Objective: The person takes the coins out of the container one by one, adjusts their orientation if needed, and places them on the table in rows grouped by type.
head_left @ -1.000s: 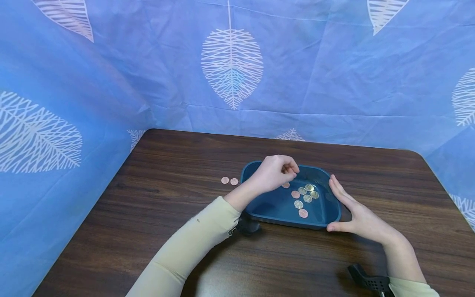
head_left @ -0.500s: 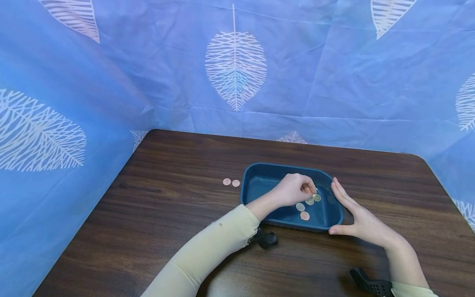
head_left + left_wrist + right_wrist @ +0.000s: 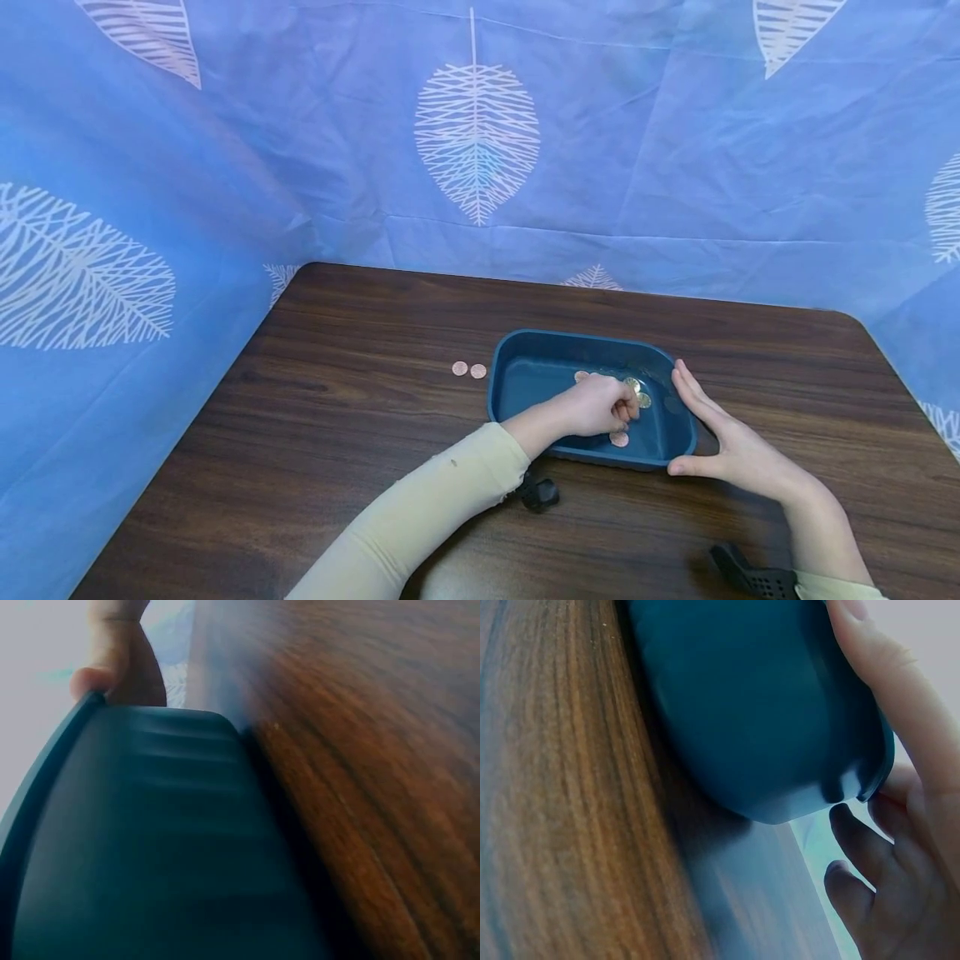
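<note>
A dark blue tray [image 3: 517,392] with low walls sits on the wooden table. Copper-coloured and gold-coloured coins lie in its right half; a copper coin [image 3: 618,439] is near the front wall and a gold coin [image 3: 643,400] is farther right. My left hand [image 3: 596,404] reaches down into the tray over these coins, its fingers curled and tips low. Whether a coin is between the fingertips is hidden. Against the tray's right end rests my right hand [image 3: 720,433], thumb at the near corner and straight fingers along the far side. The right wrist view shows this hand [image 3: 907,847] touching the tray's rim.
Two copper coins [image 3: 468,370] lie on the table [image 3: 337,417] left of the tray. A blue cloth [image 3: 637,167] with white leaf prints hangs behind and beside the table. Black wrist devices [image 3: 753,573] sit under both forearms.
My left hand has moved right and down, from above the tray's back part to the coins in its right half. My right hand keeps its place at the tray's end.
</note>
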Demonstrator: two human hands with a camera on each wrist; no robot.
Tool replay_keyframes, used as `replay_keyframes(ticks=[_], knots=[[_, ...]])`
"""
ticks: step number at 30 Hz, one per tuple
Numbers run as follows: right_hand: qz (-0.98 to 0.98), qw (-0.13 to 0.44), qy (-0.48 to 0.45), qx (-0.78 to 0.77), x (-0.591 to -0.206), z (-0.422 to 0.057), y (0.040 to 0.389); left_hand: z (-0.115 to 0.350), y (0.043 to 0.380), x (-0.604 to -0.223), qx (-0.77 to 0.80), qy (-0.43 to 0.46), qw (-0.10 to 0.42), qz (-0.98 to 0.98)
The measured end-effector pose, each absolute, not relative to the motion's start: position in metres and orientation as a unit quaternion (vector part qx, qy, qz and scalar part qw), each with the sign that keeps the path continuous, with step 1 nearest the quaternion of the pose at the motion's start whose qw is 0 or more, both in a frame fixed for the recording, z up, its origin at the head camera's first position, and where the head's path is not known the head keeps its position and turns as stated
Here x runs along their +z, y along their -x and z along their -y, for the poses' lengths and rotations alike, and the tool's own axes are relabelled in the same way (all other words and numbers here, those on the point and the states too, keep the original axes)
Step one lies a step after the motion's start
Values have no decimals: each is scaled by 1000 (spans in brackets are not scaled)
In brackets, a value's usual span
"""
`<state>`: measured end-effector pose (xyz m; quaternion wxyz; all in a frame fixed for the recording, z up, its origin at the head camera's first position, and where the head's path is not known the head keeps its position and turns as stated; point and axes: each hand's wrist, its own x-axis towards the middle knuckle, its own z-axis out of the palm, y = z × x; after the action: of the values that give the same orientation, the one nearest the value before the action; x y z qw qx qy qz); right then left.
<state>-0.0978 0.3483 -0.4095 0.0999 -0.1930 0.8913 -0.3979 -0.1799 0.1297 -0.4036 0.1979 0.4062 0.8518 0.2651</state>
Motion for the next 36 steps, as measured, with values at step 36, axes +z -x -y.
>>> replay_keyframes(ticks=[36], knots=[[-886,91,206,-406,-412,-348,98,-130,175,-411,177,-425,194,-866]])
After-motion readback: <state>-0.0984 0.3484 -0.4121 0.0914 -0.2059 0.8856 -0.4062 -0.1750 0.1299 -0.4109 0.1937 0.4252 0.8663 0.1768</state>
